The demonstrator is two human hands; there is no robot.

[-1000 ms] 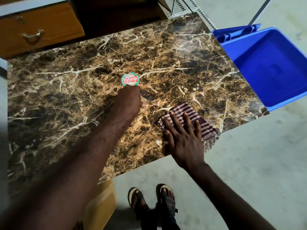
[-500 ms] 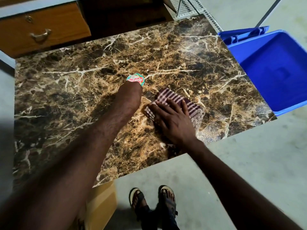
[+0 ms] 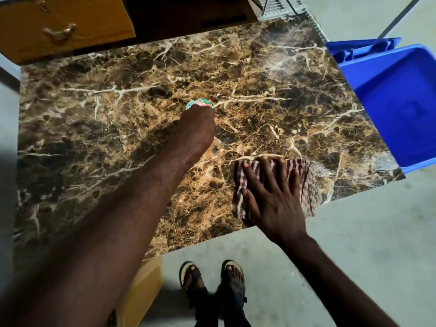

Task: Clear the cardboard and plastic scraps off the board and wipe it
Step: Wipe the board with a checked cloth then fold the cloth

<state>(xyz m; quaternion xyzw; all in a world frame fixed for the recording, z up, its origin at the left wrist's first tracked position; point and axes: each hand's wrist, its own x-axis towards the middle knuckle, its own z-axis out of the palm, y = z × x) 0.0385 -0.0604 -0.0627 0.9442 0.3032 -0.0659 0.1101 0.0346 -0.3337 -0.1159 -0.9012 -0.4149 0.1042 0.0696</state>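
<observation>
The brown marble-patterned board (image 3: 283, 90) fills the middle of the head view. My left hand (image 3: 195, 128) reaches over its centre, knuckles toward me and fingers hidden, and seems to grip a small round object with a colourful label (image 3: 199, 104) that peeks out past it. At the near right edge, my right hand (image 3: 273, 199) presses flat, fingers spread, on a maroon-and-white striped cloth (image 3: 304, 175). No loose scraps show on the board.
A blue plastic bin (image 3: 401, 102) stands against the board's right edge. A wooden drawer unit (image 3: 61, 27) sits behind the board and a wire rack (image 3: 283, 5) at the back right. A cardboard box (image 3: 141, 291) is under the near edge, beside my sandalled feet (image 3: 212, 279).
My right hand slid the cloth up and left toward my left hand, then back right toward the near edge. My left hand stayed put on the round object.
</observation>
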